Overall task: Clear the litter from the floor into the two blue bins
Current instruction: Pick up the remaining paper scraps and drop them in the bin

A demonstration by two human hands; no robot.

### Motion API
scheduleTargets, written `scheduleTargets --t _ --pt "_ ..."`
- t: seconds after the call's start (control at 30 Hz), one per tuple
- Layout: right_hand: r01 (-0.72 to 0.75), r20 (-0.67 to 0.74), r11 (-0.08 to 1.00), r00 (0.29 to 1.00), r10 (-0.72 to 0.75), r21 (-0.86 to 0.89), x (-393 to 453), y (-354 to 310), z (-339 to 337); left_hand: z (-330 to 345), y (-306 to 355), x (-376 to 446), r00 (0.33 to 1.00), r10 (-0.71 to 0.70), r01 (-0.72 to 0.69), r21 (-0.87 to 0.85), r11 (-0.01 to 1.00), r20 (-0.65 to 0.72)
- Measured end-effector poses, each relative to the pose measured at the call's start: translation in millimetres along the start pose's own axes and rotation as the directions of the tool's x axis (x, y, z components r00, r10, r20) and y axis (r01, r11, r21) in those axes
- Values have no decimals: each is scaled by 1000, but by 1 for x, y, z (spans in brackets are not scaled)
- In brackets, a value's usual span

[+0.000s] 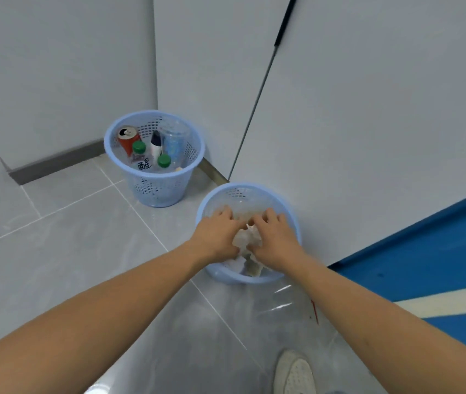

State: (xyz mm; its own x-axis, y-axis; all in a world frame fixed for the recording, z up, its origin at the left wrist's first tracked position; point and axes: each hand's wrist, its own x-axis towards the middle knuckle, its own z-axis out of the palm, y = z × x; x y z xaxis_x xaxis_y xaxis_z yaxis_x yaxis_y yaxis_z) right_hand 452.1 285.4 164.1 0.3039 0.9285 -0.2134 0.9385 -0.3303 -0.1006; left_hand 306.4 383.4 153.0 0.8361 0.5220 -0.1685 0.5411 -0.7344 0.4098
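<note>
Both hands worked one wad: left hand [217, 234] and right hand [275, 237] had fingers curled over crumpled white paper [247, 240], pressing it from either side, thumbs nearly meeting. Grip looked like a pinch-and-push, not a lift. Wad sat inside the near bin [292, 216], just below the rim, on top of other pale scraps; hands were partly inside the bin mouth.

Far bin [194, 139] stood in the corner by the wall w/ a red can [127, 139], green-capped bottles [164, 161] and a clear cup [175, 140]. Looked like hard stuff there, paper here.

A clear plastic sheet [280, 305] lay on the floor beside the near bin, next to a white shoe [295, 372]; thin red strip [314, 311] near it. So floor not done yet.

Risks, as I judged them: bin is light, so a downward push off-centre could tip or skid it on the smooth tile. Wad may spring back and spill over the rim on release. Clear sheet is easy to miss or slip on.
</note>
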Motion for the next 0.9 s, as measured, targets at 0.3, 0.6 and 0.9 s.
scheduleTargets --t 0.3,0.6,0.9 --pt "138 -72 990 987 -141 -38 23 -38 -71 -79 2 -23 988 -42 46 19 999 -145" --pt "300 -69 949 953 -295 94 -15 -134 -268 -298 17 -128 941 -313 313 -22 950 -131" --pt "406 -65 900 914 -401 159 -122 -276 -565 -591 74 -365 804 -537 547 -37 836 -255"
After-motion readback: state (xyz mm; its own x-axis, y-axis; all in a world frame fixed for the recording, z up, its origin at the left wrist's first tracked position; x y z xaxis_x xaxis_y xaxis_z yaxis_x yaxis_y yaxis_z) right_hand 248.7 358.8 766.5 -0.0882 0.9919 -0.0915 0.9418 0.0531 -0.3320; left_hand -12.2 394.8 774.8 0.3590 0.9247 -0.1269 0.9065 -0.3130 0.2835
